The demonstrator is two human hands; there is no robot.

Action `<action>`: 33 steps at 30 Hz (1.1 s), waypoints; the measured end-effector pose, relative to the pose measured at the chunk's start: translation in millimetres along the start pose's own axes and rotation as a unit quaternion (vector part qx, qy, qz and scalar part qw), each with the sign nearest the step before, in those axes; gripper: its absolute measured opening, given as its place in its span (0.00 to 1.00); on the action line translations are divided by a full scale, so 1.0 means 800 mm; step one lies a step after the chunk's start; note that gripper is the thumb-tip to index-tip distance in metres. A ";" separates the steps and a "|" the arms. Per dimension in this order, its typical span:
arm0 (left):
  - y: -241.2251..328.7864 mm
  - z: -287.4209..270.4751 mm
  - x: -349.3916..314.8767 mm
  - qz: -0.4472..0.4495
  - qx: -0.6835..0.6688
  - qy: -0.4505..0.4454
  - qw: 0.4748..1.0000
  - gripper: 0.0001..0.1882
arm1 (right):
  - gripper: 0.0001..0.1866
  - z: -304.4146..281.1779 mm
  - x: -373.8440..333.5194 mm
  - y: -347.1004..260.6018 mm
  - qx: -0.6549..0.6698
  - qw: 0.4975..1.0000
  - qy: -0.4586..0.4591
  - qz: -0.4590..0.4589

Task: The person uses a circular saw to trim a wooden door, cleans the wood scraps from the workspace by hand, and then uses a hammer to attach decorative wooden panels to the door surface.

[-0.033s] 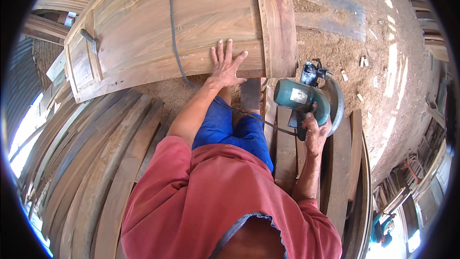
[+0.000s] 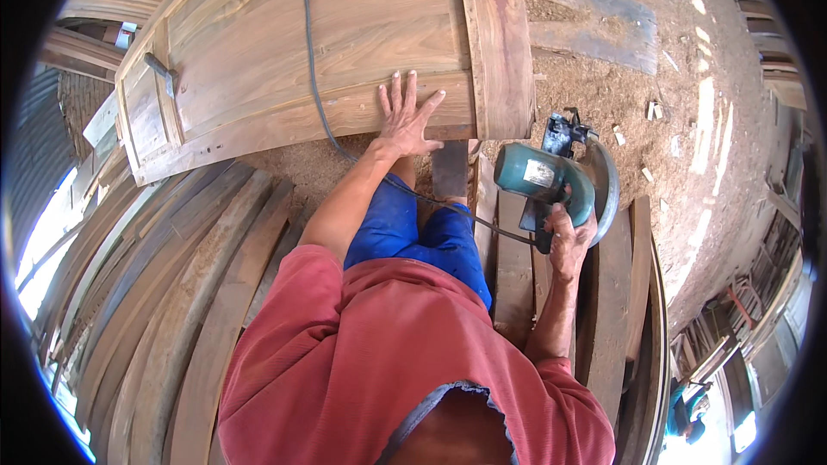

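My left hand [image 2: 405, 123] rests flat with fingers spread on the near edge of a panelled wooden door [image 2: 379, 17]. In my right hand [image 2: 570, 237] is the rear handle of a green circular saw [image 2: 534, 170]. The saw is held to the right of the door, apart from it, with its curved metal guard on the right side. From the saw a dark power cord [image 2: 312, 69] runs past my left wrist and over the door. A wider wooden piece [image 2: 500, 52] spans the door's right end.
A dark-handled tool [image 2: 160, 69] lies on the door's left part. Stacked planks [image 2: 198, 284] flank me on both sides. Grey boards [image 2: 603, 26] and wood scraps [image 2: 655, 110] lie on the sawdust-covered ground [image 2: 680, 155]. Another person [image 2: 685, 409] shows at the lower right.
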State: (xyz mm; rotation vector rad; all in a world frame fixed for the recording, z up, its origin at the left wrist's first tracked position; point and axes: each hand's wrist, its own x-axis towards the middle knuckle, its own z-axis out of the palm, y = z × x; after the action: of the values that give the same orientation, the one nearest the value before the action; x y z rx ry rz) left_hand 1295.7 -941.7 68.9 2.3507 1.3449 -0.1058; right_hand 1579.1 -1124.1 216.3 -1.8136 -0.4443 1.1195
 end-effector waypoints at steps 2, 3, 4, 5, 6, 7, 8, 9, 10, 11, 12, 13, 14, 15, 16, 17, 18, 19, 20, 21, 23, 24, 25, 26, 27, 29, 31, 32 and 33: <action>0.004 0.000 -0.020 0.023 -0.018 0.049 0.998 0.50 | 0.24 -0.007 -0.001 -0.001 -0.006 1.000 0.016 0.006; 0.001 0.008 -0.039 0.075 -0.083 0.046 0.993 0.45 | 0.23 -0.009 -0.003 -0.003 0.000 1.000 0.024 0.010; 0.000 0.016 -0.059 0.127 -0.149 0.042 0.980 0.41 | 0.23 -0.011 -0.004 -0.004 0.006 0.999 0.032 0.014; 0.003 0.023 -0.079 0.151 -0.138 -0.081 0.975 0.36 | 0.23 -0.014 -0.004 -0.003 0.006 0.999 0.035 0.013; 0.006 0.029 -0.102 0.172 -0.125 -0.201 0.956 0.32 | 0.23 -0.017 -0.003 0.002 0.018 0.999 0.036 0.018; 0.012 0.033 -0.125 0.183 -0.143 -0.190 0.954 0.31 | 0.22 -0.021 -0.002 0.005 0.032 0.999 0.038 0.022; 0.012 0.038 -0.141 0.193 -0.160 -0.177 0.952 0.31 | 0.22 -0.025 -0.001 0.006 0.033 0.999 0.038 0.019; -0.002 0.047 -0.151 0.191 -0.156 -0.173 0.954 0.31 | 0.22 -0.029 -0.002 0.008 0.035 0.998 0.038 0.022; -0.021 0.061 -0.160 0.158 -0.073 -0.231 0.957 0.30 | 0.22 -0.033 -0.003 0.010 0.036 0.998 0.038 0.025; -0.042 0.070 -0.165 0.119 0.014 -0.287 0.950 0.28 | 0.20 -0.036 -0.004 0.010 0.037 0.999 0.037 0.017; -0.059 0.069 -0.163 0.112 0.023 -0.281 0.953 0.28 | 0.19 -0.037 -0.006 0.006 0.036 0.998 0.039 0.017; -0.078 0.068 -0.162 0.063 0.055 -0.309 0.947 0.27 | 0.19 -0.039 -0.007 0.008 0.041 0.998 0.038 0.012; -0.093 0.060 -0.161 0.009 0.083 -0.335 0.939 0.26 | 0.18 -0.041 -0.006 0.009 0.045 0.998 0.035 0.006; -0.100 0.035 -0.149 0.014 0.082 -0.343 0.936 0.19 | 0.18 -0.046 -0.006 0.012 0.044 0.998 0.037 0.004; -0.097 0.007 -0.144 0.008 0.087 -0.339 0.937 0.19 | 0.18 -0.048 -0.006 0.013 0.042 0.998 0.038 0.002; -0.081 -0.037 -0.134 -0.032 0.071 -0.268 0.960 0.16 | 0.18 -0.050 -0.006 0.015 0.036 0.998 0.051 0.010; -0.065 -0.077 -0.130 -0.071 0.053 -0.193 0.977 0.14 | 0.19 -0.056 -0.004 0.021 0.025 0.998 0.050 0.009; -0.050 -0.108 -0.140 -0.069 0.038 -0.122 0.989 0.11 | 0.19 -0.054 -0.003 0.022 0.026 0.998 0.063 0.015; -0.040 -0.119 -0.160 -0.071 0.037 -0.122 0.989 0.11 | 0.19 -0.054 -0.005 0.021 0.021 0.997 0.072 0.024; -0.029 -0.127 -0.180 -0.097 0.012 -0.137 0.986 0.13 | 0.19 -0.055 -0.005 0.024 0.019 0.997 0.071 0.025; -0.028 -0.124 -0.221 -0.122 -0.009 -0.148 0.981 0.16 | 0.18 -0.059 0.000 0.029 0.034 0.996 0.077 0.015; -0.048 -0.104 -0.243 -0.134 -0.011 -0.232 0.963 0.18 | 0.18 -0.061 0.003 0.028 0.036 0.996 0.081 0.011; -0.062 -0.088 -0.248 -0.140 -0.014 -0.315 0.939 0.20 | 0.17 -0.060 0.007 0.029 0.050 0.997 0.054 -0.010; -0.062 -0.080 -0.244 -0.130 -0.020 -0.321 0.938 0.20 | 0.16 -0.062 0.007 0.029 0.056 0.998 0.029 -0.025; -0.058 -0.073 -0.244 -0.141 -0.052 -0.286 0.946 0.21 | 0.15 -0.062 0.010 0.030 0.040 0.999 0.036 -0.006; -0.044 -0.076 -0.227 -0.174 -0.089 -0.260 0.946 0.21 | 0.12 -0.057 0.005 0.028 0.034 0.998 0.048 0.007; -0.049 -0.063 -0.216 -0.163 -0.085 -0.258 0.948 0.21 | 0.11 -0.054 0.006 0.031 0.042 0.998 0.047 0.000; -0.053 -0.052 -0.217 -0.162 -0.086 -0.259 0.948 0.21 | 0.11 -0.051 0.006 0.031 0.041 0.998 0.045 0.001; -0.057 -0.040 -0.219 -0.158 -0.088 -0.263 0.948 0.21 | 0.11 -0.048 0.005 0.027 0.040 0.998 0.050 0.016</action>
State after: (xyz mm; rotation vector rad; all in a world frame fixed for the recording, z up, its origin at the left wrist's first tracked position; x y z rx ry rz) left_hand 1160.5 -1050.4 130.5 1.7652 1.3663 -0.6330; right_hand 1609.8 -1152.4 202.1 -1.8025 -0.3081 1.0488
